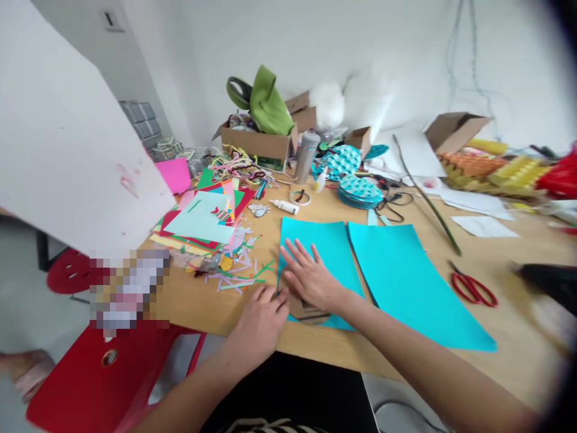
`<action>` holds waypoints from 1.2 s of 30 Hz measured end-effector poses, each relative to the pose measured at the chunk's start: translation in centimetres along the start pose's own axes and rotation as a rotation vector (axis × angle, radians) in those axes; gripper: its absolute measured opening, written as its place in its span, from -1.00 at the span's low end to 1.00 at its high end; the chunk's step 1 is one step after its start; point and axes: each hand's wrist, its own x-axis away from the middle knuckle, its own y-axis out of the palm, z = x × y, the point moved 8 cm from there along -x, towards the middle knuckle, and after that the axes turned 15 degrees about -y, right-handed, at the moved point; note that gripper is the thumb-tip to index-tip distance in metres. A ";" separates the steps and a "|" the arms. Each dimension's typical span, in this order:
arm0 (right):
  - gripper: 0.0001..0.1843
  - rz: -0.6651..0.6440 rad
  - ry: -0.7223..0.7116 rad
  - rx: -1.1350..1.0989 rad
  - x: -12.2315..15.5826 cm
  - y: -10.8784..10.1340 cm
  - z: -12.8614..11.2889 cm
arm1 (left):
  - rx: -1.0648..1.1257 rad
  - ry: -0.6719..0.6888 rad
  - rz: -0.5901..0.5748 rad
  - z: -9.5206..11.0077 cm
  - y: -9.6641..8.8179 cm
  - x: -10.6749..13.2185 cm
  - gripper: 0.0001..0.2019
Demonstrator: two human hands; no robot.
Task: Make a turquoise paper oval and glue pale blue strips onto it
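My right hand (311,278) lies flat with fingers spread on a turquoise paper sheet (327,246), pressing down a brown cardboard shape (306,311) that pokes out beneath the palm. My left hand (260,322) rests at the table's front edge, fingers curled round a thin dark pen-like thing whose tip touches the cardboard's left rim. A second, larger turquoise sheet (406,282) lies just to the right.
Red scissors (473,288) lie right of the sheets. A glue bottle (285,206), coloured paper pile (202,222) and scraps sit at the left. Cardboard boxes (259,144) and a green bag stand behind. A large white sheet (58,138) looms left, above a red chair (99,373).
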 end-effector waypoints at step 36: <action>-0.58 0.390 1.101 -0.246 27.7 -5.8 29.4 | -0.200 0.367 0.409 7.1 4.1 -8.7 -0.42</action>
